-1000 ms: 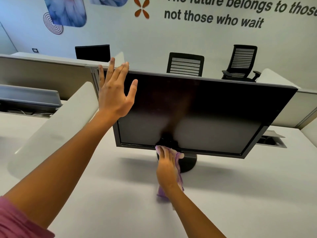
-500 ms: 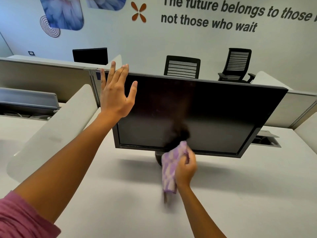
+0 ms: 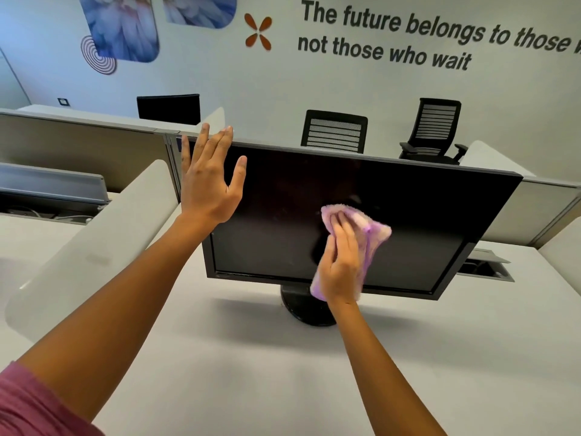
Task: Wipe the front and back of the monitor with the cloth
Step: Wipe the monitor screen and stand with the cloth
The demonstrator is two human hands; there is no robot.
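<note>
My left hand [image 3: 207, 187] steadies the monitor [image 3: 393, 196] on the table [image 3: 283, 372], fingers spread wide, while my right hand [image 3: 341, 262] presses the cloth [image 3: 374, 229] flat mid-screen; I should use overlapping, gentle strokes.

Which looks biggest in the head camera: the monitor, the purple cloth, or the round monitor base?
1. monitor
2. purple cloth
3. round monitor base
The cloth and base look close in size, and both are partly hidden, so their order is unsure.
</note>
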